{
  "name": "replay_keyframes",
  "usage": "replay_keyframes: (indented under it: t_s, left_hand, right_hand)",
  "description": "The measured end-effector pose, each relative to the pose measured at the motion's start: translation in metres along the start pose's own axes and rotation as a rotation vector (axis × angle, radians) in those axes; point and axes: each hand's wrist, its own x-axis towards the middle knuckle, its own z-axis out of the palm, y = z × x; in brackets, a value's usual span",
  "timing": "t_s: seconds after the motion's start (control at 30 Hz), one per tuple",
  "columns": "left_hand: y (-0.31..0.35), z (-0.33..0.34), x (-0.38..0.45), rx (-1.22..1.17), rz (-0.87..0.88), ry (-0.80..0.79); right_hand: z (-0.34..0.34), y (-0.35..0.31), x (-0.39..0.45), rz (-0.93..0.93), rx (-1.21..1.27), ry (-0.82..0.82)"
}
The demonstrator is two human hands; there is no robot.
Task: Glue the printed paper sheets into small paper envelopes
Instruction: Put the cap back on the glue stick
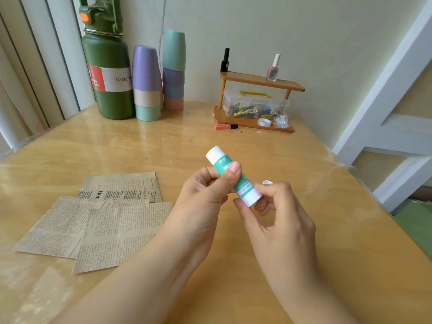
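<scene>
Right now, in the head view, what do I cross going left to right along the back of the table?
Green vacuum bottle → purple-topped cup stack → teal-topped cup stack → black nail polish bottle → pink nail polish bottle, the last two standing on the small wooden shelf.

One glue stick (pixel 233 176), two nail polish bottles (pixel 273 69), one green flask (pixel 109 73).

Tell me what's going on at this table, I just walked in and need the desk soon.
A person holds a green-and-white glue stick above the wooden table with both hands: the left hand grips its body, and the right hand pinches its near end. Several printed paper sheets lie flat and overlapping to the left, none visibly folded or glued yet.
</scene>
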Motion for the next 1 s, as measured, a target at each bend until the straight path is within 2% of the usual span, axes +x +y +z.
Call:
replay_keyframes:
  t_s: [0.13,0.23,0.3,0.4,0.47,0.57,0.6,0.63,0.67,0.77,0.83,0.9,1.0]
  left_hand:
    - [0.003,0.0,-0.001,0.0,0.012,-0.023]
    - [0.004,0.0,-0.003,0.032,0.028,-0.052]
    - [0.005,0.002,-0.005,0.024,0.041,-0.061]
    - [0.004,0.003,-0.005,0.038,0.042,-0.015]
    - [0.002,0.004,-0.004,0.03,0.023,0.019]
    - [0.0,0.004,-0.004,0.013,-0.004,0.041]
    - [0.0,0.004,-0.004,0.006,-0.006,0.037]
    - [0.0,0.004,-0.004,0.001,-0.007,0.033]
    - [0.0,0.004,-0.004,0.0,-0.007,0.03]
    - [0.001,0.004,-0.004,0.014,0.006,0.02]
    - [0.002,0.004,-0.005,0.035,0.013,0.014]
    - [0.003,0.005,-0.005,0.045,0.015,0.009]
    - [0.001,0.005,-0.004,0.041,0.013,0.027]
  right_hand:
    - [-0.005,-0.015,0.012,0.712,0.751,-0.257]
    - [-0.009,-0.014,0.016,0.943,1.045,-0.342]
    - [-0.011,-0.014,0.017,0.945,1.091,-0.344]
    - [-0.009,-0.011,0.014,0.779,0.94,-0.27]
    - [-0.005,-0.008,0.009,0.561,0.72,-0.179]
    - [-0.002,-0.001,0.002,0.103,0.165,-0.017]
    - [-0.002,0.001,0.001,-0.001,0.047,0.013]
    - [-0.002,0.003,0.0,-0.025,0.021,0.023]
    - [-0.002,0.002,0.002,0.045,0.087,0.004]
    - [-0.005,-0.008,0.01,0.563,0.633,-0.184]
    - [-0.005,-0.007,0.012,0.78,0.891,-0.289]
    - [-0.006,-0.005,0.014,0.845,0.987,-0.308]
    - [-0.006,-0.004,0.012,0.717,0.897,-0.241]
